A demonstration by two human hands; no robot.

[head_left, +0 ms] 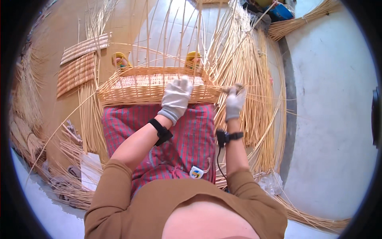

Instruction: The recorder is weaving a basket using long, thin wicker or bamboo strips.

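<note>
A long, shallow wicker basket (135, 95), with tall upright canes (165, 36) rising from it, lies across my lap on a red and blue striped cloth (195, 131). My left hand (176, 95), in a pale work glove, grips the near wall with its fingers reaching over the rim. Just beyond the basket's right end, my right hand (235, 99), gloved too, is closed around thin weaving canes (223, 88) that run out from that corner. Its fingertips are partly blurred.
Loose canes (242, 115) lie in a thick heap on the right. Woven panels (75, 75) rest at the left, near more bundles (26, 131). A tied bundle (302, 22) and a blue container (282, 12) are at the far right. Yellow sandals (118, 59) show beyond the basket.
</note>
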